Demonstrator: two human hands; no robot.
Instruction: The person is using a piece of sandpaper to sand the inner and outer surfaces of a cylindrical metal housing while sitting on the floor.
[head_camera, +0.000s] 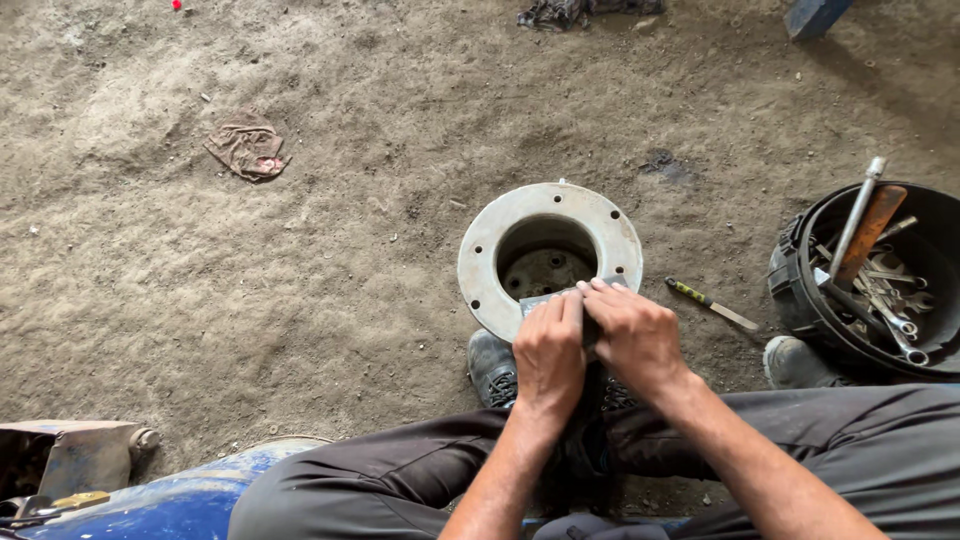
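hands, left (549, 352) and right (634, 335), pressed together, pinching flat tool (548, 297) on flange (549, 254) rim; slip could scrape knuckles on edge.

A crumpled brown rag (247, 146) lies on the dirt floor (350, 280), well apart to the upper left. A screwdriver (712, 304) with a yellow and black handle lies on the ground to the right. Beyond it stands a black bucket (800, 290) holding wrenches (890, 300) and a wooden-handled tool (868, 234). A dark cloth (560, 12) lies at the top edge. A blue drum (170, 505) and a rusty metal block (75, 455) sit at lower left.
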